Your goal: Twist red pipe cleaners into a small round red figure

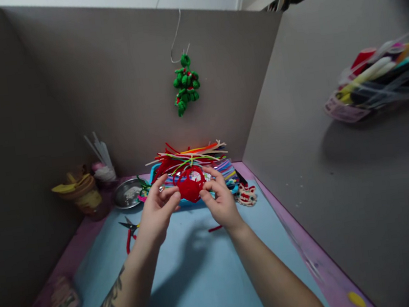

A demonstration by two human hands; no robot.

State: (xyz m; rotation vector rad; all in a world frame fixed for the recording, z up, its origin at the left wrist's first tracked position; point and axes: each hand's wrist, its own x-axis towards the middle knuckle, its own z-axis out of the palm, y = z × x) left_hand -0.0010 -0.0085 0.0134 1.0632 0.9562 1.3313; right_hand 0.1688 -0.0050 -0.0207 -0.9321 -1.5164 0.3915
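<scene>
My left hand (158,209) and my right hand (220,200) are raised above the blue mat (200,277), both pinching a small red pipe-cleaner piece (190,184) shaped like a little basket with a loop on top. The left fingers grip its left side, the right fingers its right side. Just behind it lies a pile of coloured pipe cleaners (194,160) in a blue tray.
Red-handled pliers (129,231) lie left on the mat, beside a metal dish (127,193) and a yellow-brown cup (83,193). A small red-and-white figure (247,196) sits at right. A green pipe-cleaner ornament (185,83) hangs on the grey back partition. A marker pack (373,82) hangs on the right wall.
</scene>
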